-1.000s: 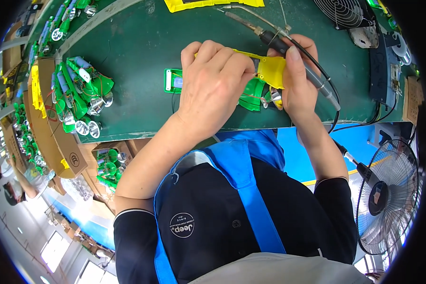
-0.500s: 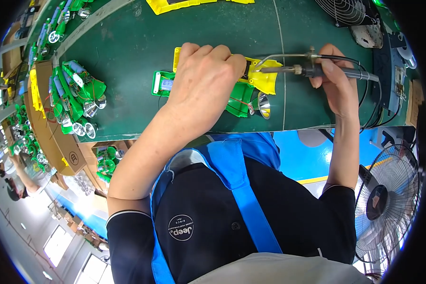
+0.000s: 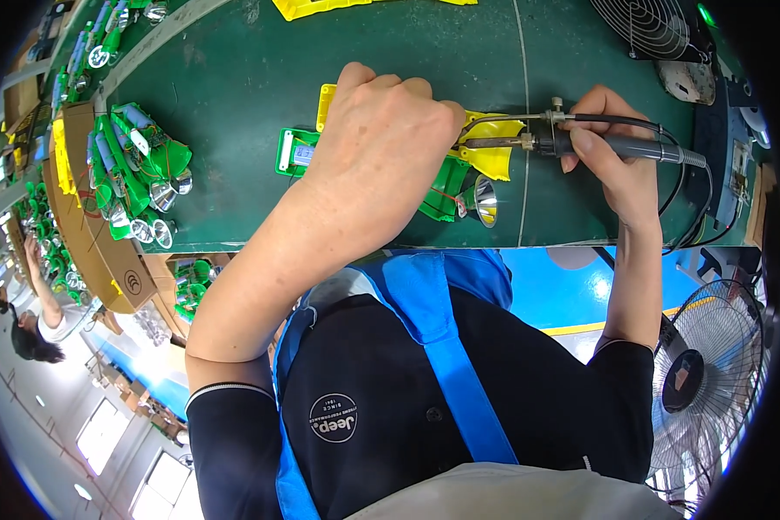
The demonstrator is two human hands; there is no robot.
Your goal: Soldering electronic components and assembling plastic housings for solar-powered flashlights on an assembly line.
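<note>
My left hand (image 3: 386,143) is bent over a yellow plastic housing (image 3: 492,156), its fingers curled closed; whatever they pinch is hidden beneath them. Under that hand also lies a green lamp assembly (image 3: 447,186) with a blue cell at its left end and a silver cone reflector (image 3: 485,201) at its right. A soldering iron (image 3: 611,146) with a thin metal feed tube clamped along it is gripped by my right hand (image 3: 615,160), pen-like. Its tip points left, over the yellow housing and close to my left fingertips; the exact contact point is covered.
Several green lamp assemblies (image 3: 147,169) sit at the left beside a cardboard box (image 3: 104,234). More yellow housings (image 3: 321,7) lie at the far edge. A black fan guard (image 3: 646,26) stands far right, a floor fan (image 3: 698,381) near right. Cables trail from the iron. Another person is at far left.
My left hand has shifted slightly right over the housing. The iron and my right hand have moved slightly right and down, with the tip still at the yellow housing.
</note>
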